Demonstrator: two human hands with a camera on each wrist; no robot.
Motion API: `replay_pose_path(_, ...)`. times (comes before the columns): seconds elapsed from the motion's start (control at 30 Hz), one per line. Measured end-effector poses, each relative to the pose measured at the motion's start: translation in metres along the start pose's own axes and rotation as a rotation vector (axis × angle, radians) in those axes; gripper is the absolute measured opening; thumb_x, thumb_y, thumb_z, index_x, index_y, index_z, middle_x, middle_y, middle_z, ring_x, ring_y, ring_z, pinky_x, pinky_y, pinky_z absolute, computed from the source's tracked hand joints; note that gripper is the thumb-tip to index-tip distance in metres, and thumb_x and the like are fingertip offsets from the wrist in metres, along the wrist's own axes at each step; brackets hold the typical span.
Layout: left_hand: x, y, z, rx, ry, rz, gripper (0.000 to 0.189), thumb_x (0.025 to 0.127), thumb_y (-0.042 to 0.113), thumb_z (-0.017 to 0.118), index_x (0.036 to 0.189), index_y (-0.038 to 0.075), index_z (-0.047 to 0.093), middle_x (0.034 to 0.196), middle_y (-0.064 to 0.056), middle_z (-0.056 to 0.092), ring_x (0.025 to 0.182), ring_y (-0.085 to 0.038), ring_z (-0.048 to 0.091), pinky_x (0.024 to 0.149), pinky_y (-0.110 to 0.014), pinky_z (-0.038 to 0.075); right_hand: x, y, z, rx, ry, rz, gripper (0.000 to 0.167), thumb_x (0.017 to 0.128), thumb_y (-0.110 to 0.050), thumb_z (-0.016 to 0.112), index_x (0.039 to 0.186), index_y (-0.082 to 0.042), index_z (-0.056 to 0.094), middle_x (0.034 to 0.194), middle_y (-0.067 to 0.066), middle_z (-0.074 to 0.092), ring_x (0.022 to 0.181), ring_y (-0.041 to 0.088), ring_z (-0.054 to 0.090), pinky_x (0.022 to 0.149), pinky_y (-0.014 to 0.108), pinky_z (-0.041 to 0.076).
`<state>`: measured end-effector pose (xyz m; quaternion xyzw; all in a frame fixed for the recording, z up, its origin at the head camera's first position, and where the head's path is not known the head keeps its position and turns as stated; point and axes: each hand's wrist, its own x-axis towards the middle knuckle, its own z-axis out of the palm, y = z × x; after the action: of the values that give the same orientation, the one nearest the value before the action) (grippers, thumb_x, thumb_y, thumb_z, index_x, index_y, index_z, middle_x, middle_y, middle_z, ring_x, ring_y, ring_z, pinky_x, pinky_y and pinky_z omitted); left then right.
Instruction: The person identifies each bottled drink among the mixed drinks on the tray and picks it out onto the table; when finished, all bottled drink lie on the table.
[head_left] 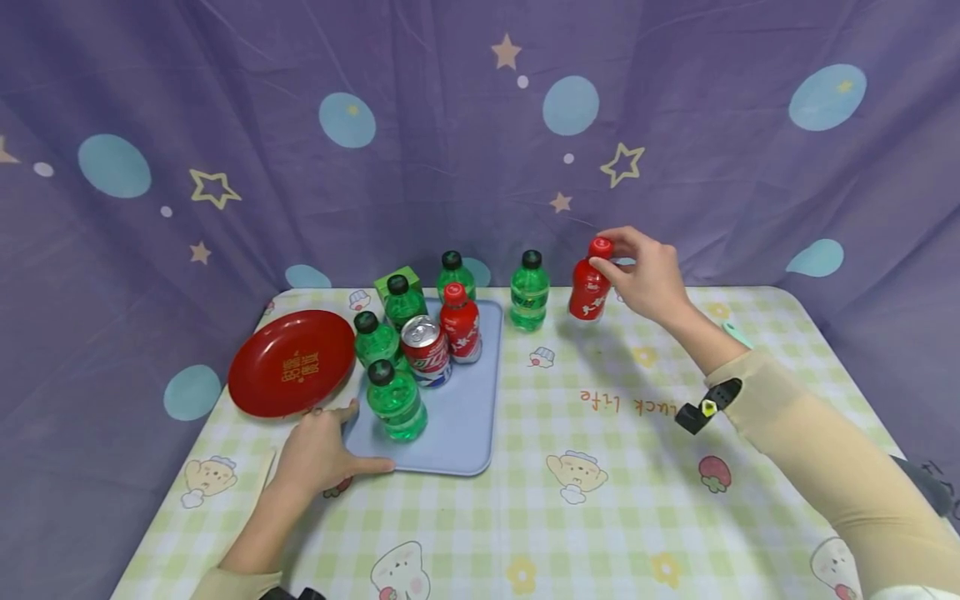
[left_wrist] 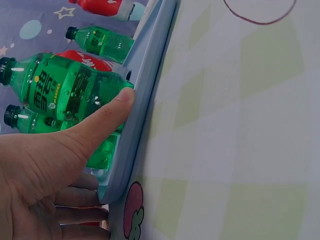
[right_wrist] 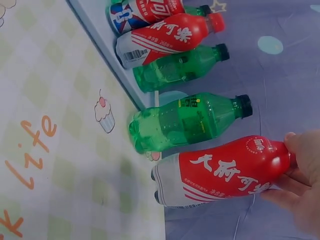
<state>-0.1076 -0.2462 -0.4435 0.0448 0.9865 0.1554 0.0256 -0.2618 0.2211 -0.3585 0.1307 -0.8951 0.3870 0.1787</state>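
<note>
Fingers and thumb of my right hand [head_left: 647,273] pinch a red cola bottle [head_left: 588,287] at its neck, just under the cap. The bottle leans slightly; I cannot tell whether its base touches the table. My left hand [head_left: 318,450] spans the near left corner of a blue tray [head_left: 457,433], thumb along the front rim, fingers at the left side. On that tray stand several green soda bottles [head_left: 396,404], a cola can [head_left: 426,350] and another red cola bottle [head_left: 461,323]. One more green bottle [right_wrist: 192,122] stands between the tray and the held bottle.
A red plate [head_left: 292,362] lies left of the tray. Behind the bottles shows a green box [head_left: 397,279]. The table has a checked cloth [head_left: 570,533], with a purple curtain [head_left: 465,167] rising behind its far edge. A small mint-green item [head_left: 737,335] lies at the right.
</note>
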Motion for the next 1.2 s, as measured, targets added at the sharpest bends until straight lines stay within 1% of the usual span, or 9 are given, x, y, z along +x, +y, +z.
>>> replay_pose_path(0.23, -0.001, 0.0, 0.0, -0.004, -0.01, -0.006, 0.116, 0.059, 0.067, 0.097, 0.139, -0.01, 0.064, 0.14, -0.035, 0.064, 0.124, -0.053, 0.066, 0.101, -0.063, 0.057, 0.004, 0.006, 0.006, -0.014, 0.012, 0.016, 0.037, 0.097, -0.016, 0.08, 0.131, -0.005, 0.07, 0.121, 0.021, 0.079, 0.107, 0.04, 0.079, 0.093, 0.054, 0.064)
replay_pose_path(0.4, 0.0, -0.001, 0.001, -0.007, -0.002, -0.006, 0.114, 0.06, 0.066, 0.097, 0.139, -0.01, 0.064, 0.139, -0.035, 0.064, 0.124, -0.053, 0.066, 0.101, -0.063, 0.058, 0.006, 0.011, 0.011, -0.039, 0.008, 0.04, 0.037, 0.097, -0.019, 0.08, 0.131, -0.006, 0.07, 0.121, 0.021, 0.079, 0.107, 0.04, 0.078, 0.091, 0.056, 0.063)
replay_pose_path(0.63, -0.001, 0.0, 0.001, -0.016, 0.001, -0.012, 0.114, 0.06, 0.066, 0.097, 0.139, -0.01, 0.064, 0.139, -0.035, 0.064, 0.124, -0.053, 0.066, 0.1, -0.062, 0.059, 0.007, 0.019, 0.016, -0.026, -0.004, 0.069, 0.037, 0.098, -0.018, 0.079, 0.131, -0.005, 0.069, 0.123, 0.021, 0.078, 0.11, 0.04, 0.078, 0.092, 0.056, 0.064)
replay_pose_path(0.97, -0.002, 0.002, -0.001, -0.015, -0.007, -0.021, 0.116, 0.06, 0.065, 0.098, 0.139, -0.011, 0.063, 0.141, -0.035, 0.063, 0.125, -0.055, 0.064, 0.101, -0.063, 0.058, 0.005, 0.026, 0.022, -0.033, -0.01, 0.065, 0.038, 0.097, -0.02, 0.08, 0.131, -0.005, 0.068, 0.122, 0.021, 0.078, 0.111, 0.041, 0.077, 0.092, 0.057, 0.063)
replay_pose_path(1.2, -0.003, 0.002, -0.001, -0.011, -0.013, -0.017, 0.116, 0.06, 0.066, 0.097, 0.139, -0.012, 0.063, 0.14, -0.035, 0.064, 0.125, -0.055, 0.065, 0.1, -0.062, 0.058, 0.003, 0.028, 0.025, -0.021, -0.012, 0.044, 0.039, 0.098, -0.018, 0.079, 0.132, -0.004, 0.067, 0.123, 0.021, 0.077, 0.115, 0.039, 0.076, 0.093, 0.053, 0.064)
